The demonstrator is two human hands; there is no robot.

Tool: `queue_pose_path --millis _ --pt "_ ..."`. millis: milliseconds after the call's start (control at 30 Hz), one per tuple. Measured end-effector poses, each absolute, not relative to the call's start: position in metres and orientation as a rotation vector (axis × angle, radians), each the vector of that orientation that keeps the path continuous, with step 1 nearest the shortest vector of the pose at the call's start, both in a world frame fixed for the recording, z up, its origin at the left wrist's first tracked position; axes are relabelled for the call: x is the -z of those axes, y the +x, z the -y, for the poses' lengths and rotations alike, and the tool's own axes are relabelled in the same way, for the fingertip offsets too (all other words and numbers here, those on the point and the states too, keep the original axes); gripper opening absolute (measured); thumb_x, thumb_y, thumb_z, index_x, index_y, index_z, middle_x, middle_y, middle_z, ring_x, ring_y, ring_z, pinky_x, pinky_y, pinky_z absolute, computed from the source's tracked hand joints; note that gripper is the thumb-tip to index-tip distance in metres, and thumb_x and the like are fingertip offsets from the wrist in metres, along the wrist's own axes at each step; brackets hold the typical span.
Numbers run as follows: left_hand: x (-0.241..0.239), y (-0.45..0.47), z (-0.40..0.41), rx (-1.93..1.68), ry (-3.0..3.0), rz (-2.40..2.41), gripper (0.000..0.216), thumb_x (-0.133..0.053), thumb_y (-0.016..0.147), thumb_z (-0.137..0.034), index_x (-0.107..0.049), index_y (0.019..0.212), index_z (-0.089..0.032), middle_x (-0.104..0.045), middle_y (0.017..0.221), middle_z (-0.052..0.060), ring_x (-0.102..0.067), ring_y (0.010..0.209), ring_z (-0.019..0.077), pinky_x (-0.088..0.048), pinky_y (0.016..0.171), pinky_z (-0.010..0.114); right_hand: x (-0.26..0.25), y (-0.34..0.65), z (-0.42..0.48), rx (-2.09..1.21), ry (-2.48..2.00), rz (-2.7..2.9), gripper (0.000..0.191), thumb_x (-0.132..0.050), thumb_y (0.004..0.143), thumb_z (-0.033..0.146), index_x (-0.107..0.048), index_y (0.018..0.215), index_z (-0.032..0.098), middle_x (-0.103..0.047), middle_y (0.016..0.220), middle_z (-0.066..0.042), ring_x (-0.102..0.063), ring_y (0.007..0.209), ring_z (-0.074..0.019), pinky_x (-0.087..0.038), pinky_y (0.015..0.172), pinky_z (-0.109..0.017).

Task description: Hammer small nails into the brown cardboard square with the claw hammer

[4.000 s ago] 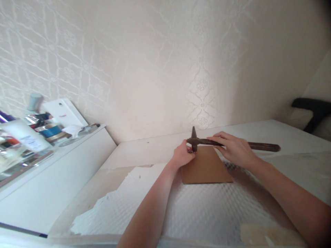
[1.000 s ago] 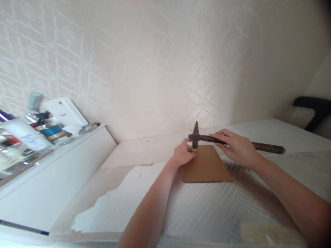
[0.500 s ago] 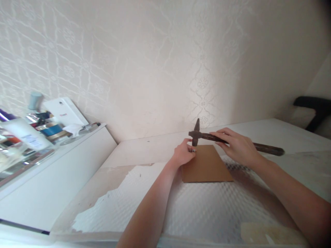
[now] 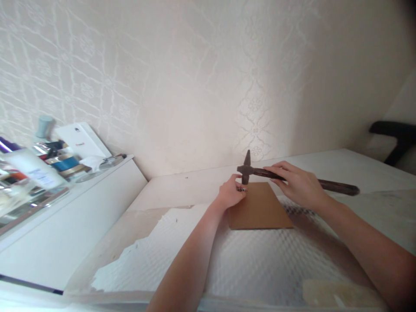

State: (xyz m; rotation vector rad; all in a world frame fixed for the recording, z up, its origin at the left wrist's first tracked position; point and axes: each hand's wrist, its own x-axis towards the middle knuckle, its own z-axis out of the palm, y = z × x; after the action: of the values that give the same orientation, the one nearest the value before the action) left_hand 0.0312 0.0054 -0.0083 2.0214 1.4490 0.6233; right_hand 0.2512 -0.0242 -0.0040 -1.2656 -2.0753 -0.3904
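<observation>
My right hand (image 4: 294,182) is closed around the dark wooden handle of a hammer (image 4: 247,169), whose metal head hangs over the far left part of a flat brown board (image 4: 261,208). The handle's end sticks out to the right past my hand. My left hand (image 4: 231,192) rests at the board's left edge, fingers bent together just below the hammer head. Something small and shiny shows at its fingertips, too small to name. The board lies flat on a white, quilted-looking surface.
To the left, a white cabinet (image 4: 65,225) carries a white box (image 4: 81,141), a blue roll of tape (image 4: 65,164), a white tube (image 4: 35,169) and other clutter. A patterned wall (image 4: 182,86) rises behind the table. A black armrest-like part (image 4: 394,134) stands at far right.
Hardly anything differs. The hammer head has shifted very slightly; my left hand and the brown board stay in place.
</observation>
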Motion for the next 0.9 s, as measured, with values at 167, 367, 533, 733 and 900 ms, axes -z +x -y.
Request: queue_pose_path --millis 167,367,533,733,900 --pt "0.0094 0.0304 -0.0058 -0.628 2.022 -1.449 0.054 -0.057 0.068 -0.012 -0.043 0.12 -0.022 -0.071 0.097 0.001 -0.064 0.096 0.0189 -0.045 0.093 0.036 0.0056 0.254 0.0219 0.378 -1.252 2.097 0.035 -0.047 0.088 0.02 -0.06 0.12 0.028 -0.065 0.11 -0.002 -0.064 0.089 -0.0182 -0.047 0.056 -0.027" --pt "0.0094 0.0302 -0.0058 -0.631 2.021 -1.442 0.056 -0.058 0.068 -0.012 -0.044 0.12 -0.023 -0.071 0.096 0.0 -0.064 0.096 0.0187 -0.045 0.094 0.036 0.0035 0.2538 0.0226 0.391 -1.261 2.032 0.039 -0.048 0.086 0.021 -0.059 0.122 0.03 -0.065 0.11 -0.003 -0.064 0.088 -0.0191 -0.047 0.055 -0.027" --pt "0.0086 0.0306 -0.0052 -0.63 2.018 -1.453 0.053 -0.058 0.068 -0.013 -0.044 0.118 -0.022 -0.071 0.097 0.001 -0.064 0.097 0.0201 -0.046 0.092 0.037 0.0055 0.2527 0.0229 0.385 -1.253 2.117 0.035 -0.046 0.087 0.02 -0.061 0.117 0.029 -0.065 0.108 -0.002 -0.064 0.086 -0.0176 -0.046 0.055 -0.026" --pt "0.0105 0.0302 -0.0065 -0.64 2.035 -1.431 0.053 -0.058 0.068 -0.013 -0.044 0.118 -0.022 -0.07 0.097 0.0 -0.064 0.096 0.0184 -0.046 0.092 0.035 0.0036 0.2528 0.023 0.398 -1.25 2.031 0.036 -0.047 0.087 0.022 -0.059 0.12 0.029 -0.065 0.11 -0.003 -0.064 0.088 -0.0185 -0.047 0.057 -0.027" --pt "0.0091 0.0299 -0.0065 -0.618 2.039 -1.466 0.048 -0.059 0.068 -0.015 -0.046 0.114 -0.021 -0.07 0.096 0.002 -0.064 0.094 0.0204 -0.047 0.089 0.035 0.0055 0.2514 0.0233 0.394 -1.215 2.138 0.038 -0.044 0.087 0.018 -0.06 0.119 0.029 -0.065 0.108 -0.003 -0.064 0.086 -0.0173 -0.046 0.056 -0.026"
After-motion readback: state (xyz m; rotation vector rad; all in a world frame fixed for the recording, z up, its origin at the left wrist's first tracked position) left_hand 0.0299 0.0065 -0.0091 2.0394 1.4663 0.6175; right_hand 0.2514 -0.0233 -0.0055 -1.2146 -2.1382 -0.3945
